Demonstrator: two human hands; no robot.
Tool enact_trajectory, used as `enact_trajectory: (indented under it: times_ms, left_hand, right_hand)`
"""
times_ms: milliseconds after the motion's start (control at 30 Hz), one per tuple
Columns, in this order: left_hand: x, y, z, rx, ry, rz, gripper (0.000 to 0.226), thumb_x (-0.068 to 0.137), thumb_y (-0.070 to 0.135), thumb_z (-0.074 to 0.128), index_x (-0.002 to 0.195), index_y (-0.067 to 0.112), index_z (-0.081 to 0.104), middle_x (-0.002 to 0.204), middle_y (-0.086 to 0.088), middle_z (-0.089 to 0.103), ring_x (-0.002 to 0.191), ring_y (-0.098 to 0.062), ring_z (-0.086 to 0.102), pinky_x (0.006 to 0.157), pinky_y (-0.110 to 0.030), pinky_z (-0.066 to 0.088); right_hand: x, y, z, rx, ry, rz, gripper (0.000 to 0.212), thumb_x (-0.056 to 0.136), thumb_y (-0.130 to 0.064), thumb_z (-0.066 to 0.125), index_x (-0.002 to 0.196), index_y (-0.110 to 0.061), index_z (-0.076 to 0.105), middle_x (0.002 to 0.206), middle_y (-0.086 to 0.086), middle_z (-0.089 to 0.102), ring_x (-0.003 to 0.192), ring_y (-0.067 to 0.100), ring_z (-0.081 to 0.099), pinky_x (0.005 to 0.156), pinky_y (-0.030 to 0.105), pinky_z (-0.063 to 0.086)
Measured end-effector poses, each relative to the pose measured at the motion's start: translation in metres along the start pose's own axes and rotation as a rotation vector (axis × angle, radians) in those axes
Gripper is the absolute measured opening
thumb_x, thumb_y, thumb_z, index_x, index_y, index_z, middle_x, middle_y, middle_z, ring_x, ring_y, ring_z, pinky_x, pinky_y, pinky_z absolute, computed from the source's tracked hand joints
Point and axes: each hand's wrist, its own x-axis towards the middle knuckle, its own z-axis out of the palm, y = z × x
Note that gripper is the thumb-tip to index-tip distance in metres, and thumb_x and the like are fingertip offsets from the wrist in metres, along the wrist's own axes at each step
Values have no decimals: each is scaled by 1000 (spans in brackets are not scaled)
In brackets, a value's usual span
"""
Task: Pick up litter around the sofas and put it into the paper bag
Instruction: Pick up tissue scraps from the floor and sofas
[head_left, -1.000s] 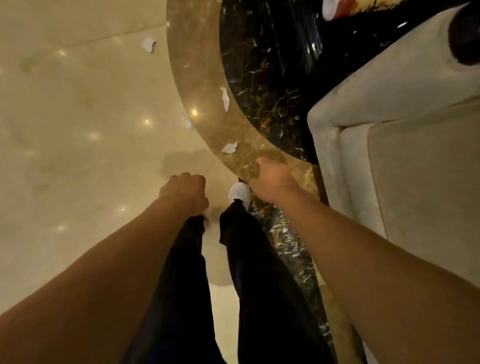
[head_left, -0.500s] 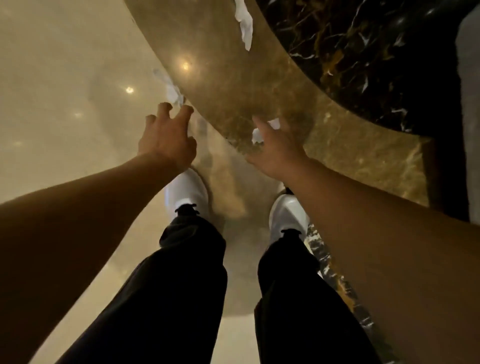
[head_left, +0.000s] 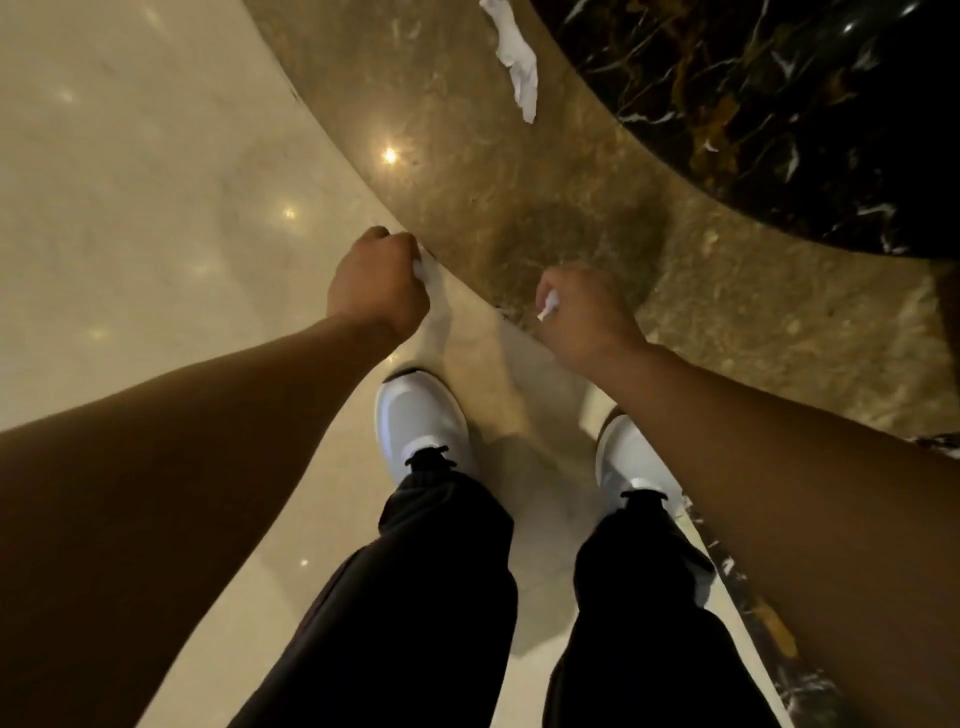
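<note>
My left hand (head_left: 376, 283) is closed low over the floor on a white paper scrap, of which only a corner (head_left: 422, 266) shows at the knuckles. My right hand (head_left: 584, 312) is closed on another white paper scrap (head_left: 548, 305) that sticks out between its fingers. A third, long torn piece of white paper (head_left: 514, 57) lies on the brown marble band further ahead. No paper bag or sofa is in view.
The polished floor has a cream area (head_left: 145, 182) on the left, a curved brown marble band (head_left: 467, 182) and a black veined marble area (head_left: 779, 104) at the upper right. My white shoes (head_left: 415, 421) and black trousers stand just below the hands.
Both hands went from spread fingers reaching down to closed fists on the two nearest paper scraps. The view dropped closer to the floor.
</note>
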Motion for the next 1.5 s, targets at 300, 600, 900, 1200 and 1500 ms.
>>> enact_trajectory:
  times_ms: [300, 600, 900, 1200, 1500]
  left_hand:
    - [-135, 79, -137, -16, 53, -46, 17, 87, 18, 49, 94, 9, 62, 96, -13, 54, 84, -35, 56, 69, -41, 48]
    - [-395, 228, -338, -154, 84, -116, 16, 82, 17, 48, 91, 13, 61, 97, -8, 59, 85, -28, 57, 69, -36, 47]
    - [-556, 318, -447, 52, 222, 227, 18, 82, 17, 52, 97, 13, 61, 96, -5, 57, 89, -30, 59, 72, -35, 50]
    - [-654, 423, -450, 402, 249, 701, 13, 86, 29, 52, 88, 16, 54, 98, -12, 56, 86, -34, 56, 69, -41, 48]
    - [-814, 579, -303, 568, 205, 1053, 24, 90, 35, 46, 95, 16, 59, 101, -15, 61, 87, -35, 59, 67, -35, 46]
  right_hand:
    - [-130, -61, -159, -60, 113, -142, 9, 91, -6, 58, 97, -8, 64, 110, 15, 61, 92, 22, 56, 71, 27, 44]
    - [-425, -143, -380, 14, 203, -184, 15, 81, -21, 72, 91, -10, 69, 91, 3, 56, 81, 15, 54, 58, 19, 37]
    - [-663, -135, -486, -1, 529, -101, 19, 84, 0, 59, 100, -7, 68, 113, 16, 60, 103, 34, 59, 89, 37, 51]
    - [-830, -40, -451, 249, 709, 167, 33, 92, -1, 51, 124, -4, 61, 127, 20, 56, 116, 34, 55, 94, 32, 42]
    - [-1013, 134, -383, 254, 989, 376, 24, 83, -2, 57, 104, -9, 66, 110, 14, 55, 96, 38, 58, 82, 37, 49]
